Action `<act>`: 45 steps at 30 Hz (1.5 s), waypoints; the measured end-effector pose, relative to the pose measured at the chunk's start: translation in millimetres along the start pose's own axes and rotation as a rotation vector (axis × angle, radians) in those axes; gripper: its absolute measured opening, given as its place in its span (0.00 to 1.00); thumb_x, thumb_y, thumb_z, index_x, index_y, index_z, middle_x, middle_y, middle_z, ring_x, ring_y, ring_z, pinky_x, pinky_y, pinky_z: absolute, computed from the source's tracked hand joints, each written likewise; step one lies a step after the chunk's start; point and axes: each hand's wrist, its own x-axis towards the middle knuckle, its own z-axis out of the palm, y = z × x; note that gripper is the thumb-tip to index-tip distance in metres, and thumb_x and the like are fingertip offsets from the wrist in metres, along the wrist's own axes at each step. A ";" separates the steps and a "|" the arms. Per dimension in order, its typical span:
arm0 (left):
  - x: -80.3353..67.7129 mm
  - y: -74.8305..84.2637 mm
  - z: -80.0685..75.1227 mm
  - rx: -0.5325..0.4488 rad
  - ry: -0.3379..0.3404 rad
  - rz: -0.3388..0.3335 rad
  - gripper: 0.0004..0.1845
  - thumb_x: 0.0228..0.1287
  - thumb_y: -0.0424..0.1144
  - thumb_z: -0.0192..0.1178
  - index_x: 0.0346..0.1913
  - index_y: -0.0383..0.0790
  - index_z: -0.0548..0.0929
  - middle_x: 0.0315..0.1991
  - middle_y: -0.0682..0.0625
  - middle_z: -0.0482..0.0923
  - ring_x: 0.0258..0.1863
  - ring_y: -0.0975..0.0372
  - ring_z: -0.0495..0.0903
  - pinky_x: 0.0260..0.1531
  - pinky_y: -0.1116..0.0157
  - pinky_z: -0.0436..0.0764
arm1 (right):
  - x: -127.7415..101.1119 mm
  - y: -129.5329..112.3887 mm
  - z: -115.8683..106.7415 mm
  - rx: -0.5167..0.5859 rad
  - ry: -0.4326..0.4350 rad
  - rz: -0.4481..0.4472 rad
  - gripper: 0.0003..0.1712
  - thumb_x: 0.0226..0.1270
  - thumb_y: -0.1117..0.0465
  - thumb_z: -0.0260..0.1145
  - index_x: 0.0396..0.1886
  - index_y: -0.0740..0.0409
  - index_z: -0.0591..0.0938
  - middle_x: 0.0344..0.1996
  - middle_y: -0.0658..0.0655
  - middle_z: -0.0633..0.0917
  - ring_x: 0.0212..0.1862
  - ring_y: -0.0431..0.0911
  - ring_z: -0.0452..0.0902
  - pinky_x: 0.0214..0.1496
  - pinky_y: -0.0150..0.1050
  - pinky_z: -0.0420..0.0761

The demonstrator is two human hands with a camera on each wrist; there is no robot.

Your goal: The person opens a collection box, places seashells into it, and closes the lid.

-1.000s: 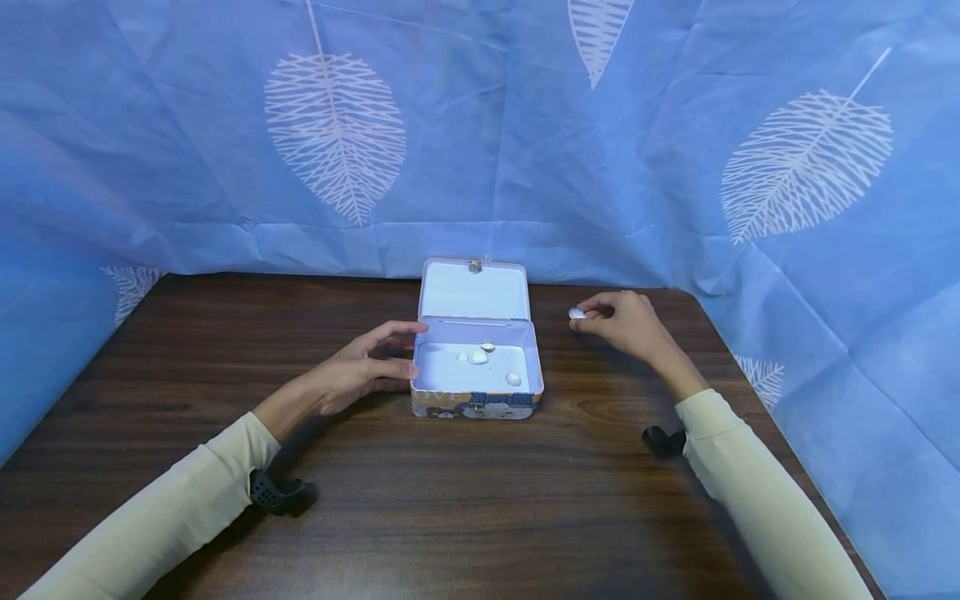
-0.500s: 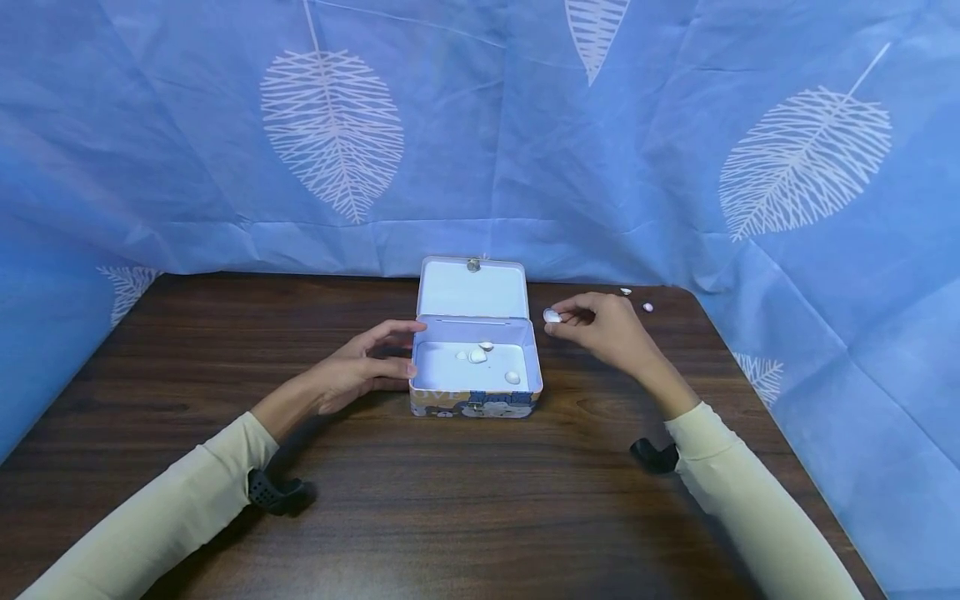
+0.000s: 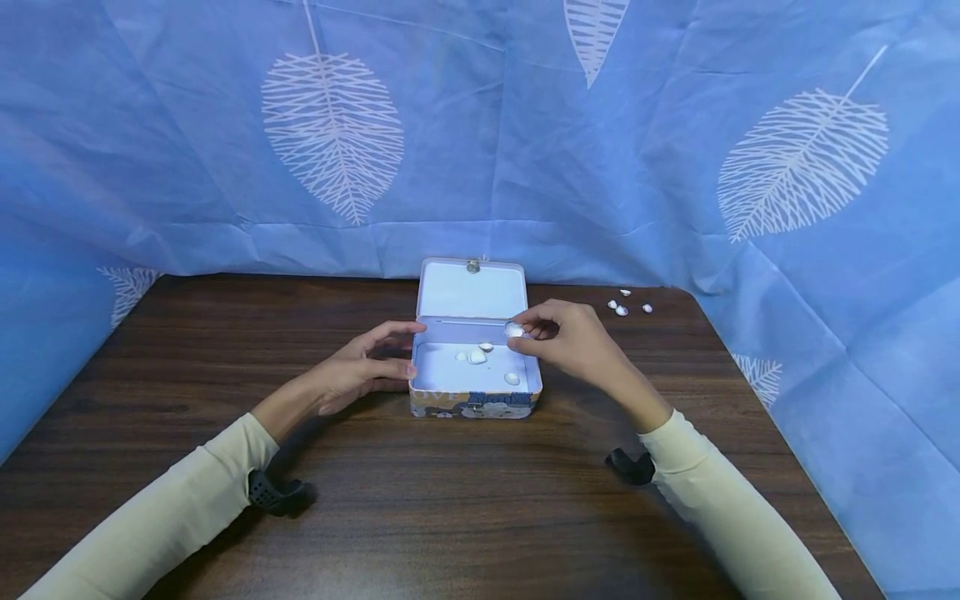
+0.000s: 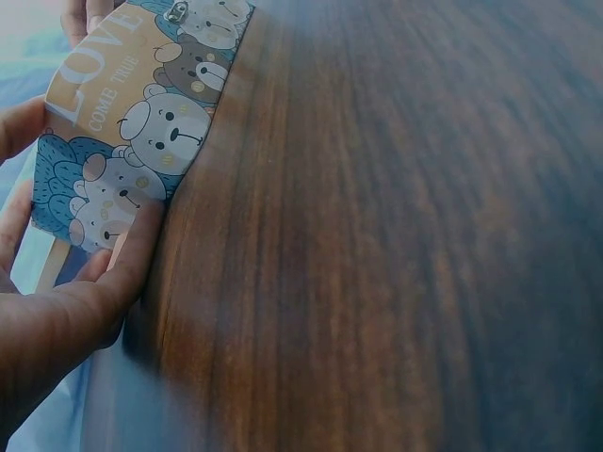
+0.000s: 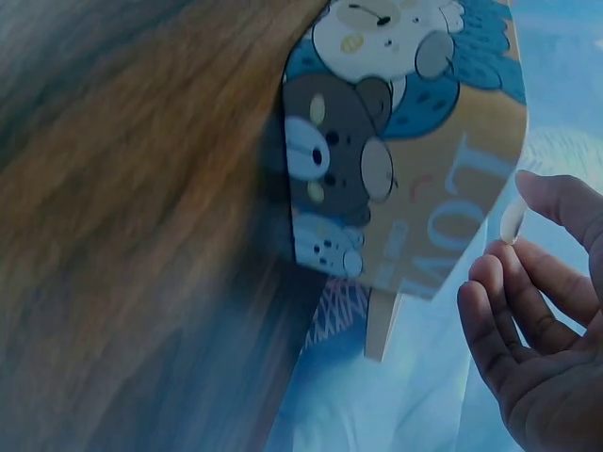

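Right hand (image 3: 572,337) has a shell (image 3: 513,329) pinched at its fingertips (image 3: 517,343), above the box (image 3: 450,405). Left hand (image 3: 360,368) is pretty relaxed, just touching the box.

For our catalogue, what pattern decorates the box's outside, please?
The box has cartoon bears on tan and blue, clearest in the left wrist view.

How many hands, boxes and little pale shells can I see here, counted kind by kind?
Hands: 2, the left hand at the box and the right hand
Boxes: 1, the open box
Shells: 9 visible, with 4 inside the box, 1 pinched in the right hand and 4 on the table
Total: 12
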 end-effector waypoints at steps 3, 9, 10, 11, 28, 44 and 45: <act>-0.4 -0.9 0.0 -0.002 -0.003 0.001 0.43 0.76 0.36 0.72 0.89 0.51 0.66 0.88 0.38 0.54 0.85 0.38 0.64 0.77 0.44 0.83 | 0.8 -2.6 6.2 0.006 -0.015 -0.016 0.19 0.73 0.57 0.82 0.57 0.61 0.94 0.45 0.57 0.91 0.45 0.47 0.87 0.50 0.40 0.89; 0.1 -2.1 0.5 -0.007 -0.006 0.005 0.43 0.76 0.36 0.72 0.88 0.51 0.66 0.88 0.38 0.54 0.86 0.38 0.64 0.76 0.47 0.84 | 2.6 -2.0 14.4 0.007 -0.028 -0.029 0.21 0.74 0.57 0.82 0.60 0.65 0.92 0.47 0.61 0.91 0.46 0.48 0.87 0.52 0.43 0.89; 0.4 -2.3 0.4 -0.005 -0.007 0.006 0.43 0.76 0.36 0.72 0.88 0.51 0.66 0.88 0.38 0.53 0.86 0.38 0.64 0.76 0.47 0.84 | 2.5 -2.0 14.8 0.005 -0.027 -0.030 0.21 0.74 0.57 0.82 0.60 0.65 0.92 0.47 0.61 0.91 0.46 0.47 0.87 0.52 0.43 0.89; 0.2 -2.1 0.6 -0.004 -0.006 0.005 0.43 0.76 0.36 0.72 0.88 0.51 0.66 0.88 0.38 0.54 0.85 0.38 0.64 0.76 0.47 0.84 | 2.1 -2.5 14.7 0.006 -0.026 -0.029 0.21 0.74 0.57 0.82 0.60 0.65 0.92 0.47 0.61 0.91 0.46 0.48 0.87 0.52 0.44 0.89; -0.9 -0.7 -0.1 -0.010 0.002 0.001 0.43 0.77 0.35 0.72 0.88 0.51 0.66 0.89 0.37 0.53 0.85 0.37 0.66 0.75 0.47 0.85 | -1.0 7.9 -4.8 -0.006 0.044 0.013 0.17 0.76 0.55 0.80 0.56 0.60 0.94 0.45 0.55 0.92 0.46 0.46 0.87 0.48 0.32 0.87; 0.1 0.0 1.2 -0.002 0.007 -0.002 0.42 0.77 0.35 0.71 0.88 0.51 0.66 0.88 0.37 0.53 0.85 0.38 0.65 0.75 0.47 0.84 | -5.7 58.2 -46.3 -0.109 0.098 0.113 0.22 0.80 0.45 0.76 0.60 0.56 0.94 0.46 0.57 0.95 0.47 0.49 0.91 0.48 0.34 0.86; 0.0 0.0 1.3 -0.003 0.007 -0.003 0.42 0.77 0.35 0.71 0.88 0.51 0.66 0.88 0.37 0.53 0.85 0.38 0.65 0.75 0.47 0.84 | -5.9 62.1 -47.8 -0.117 0.097 0.125 0.23 0.80 0.45 0.76 0.60 0.57 0.94 0.46 0.57 0.95 0.47 0.49 0.90 0.48 0.35 0.86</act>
